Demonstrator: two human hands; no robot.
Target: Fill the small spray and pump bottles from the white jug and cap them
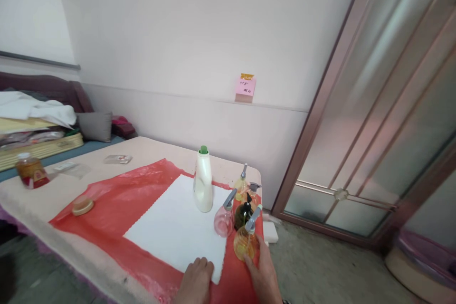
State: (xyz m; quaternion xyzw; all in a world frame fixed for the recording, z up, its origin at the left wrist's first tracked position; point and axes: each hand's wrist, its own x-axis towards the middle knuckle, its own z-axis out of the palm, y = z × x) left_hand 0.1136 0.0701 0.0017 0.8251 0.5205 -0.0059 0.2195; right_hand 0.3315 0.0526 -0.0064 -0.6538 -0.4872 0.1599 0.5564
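In the head view, a round yellow spray bottle [245, 242] of clear tinted glass with a grey trigger top stands at the near right corner of the desk [42, 204], on a red plastic sheet [117, 204]. The right hand [264, 270] closes its grip around the bottle's right side, thumb on the front. The left hand [195, 281] lies flat with loose fingers on the near edge of a white cloth [174, 228], just left of the bottle, while a pink spray bottle [223, 221] and a tall white bottle [203, 181] stand just behind.

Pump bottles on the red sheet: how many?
5, clustered at the table's right end: yellow in the right hand, pink, dark, and two yellowish behind. More may be hidden.
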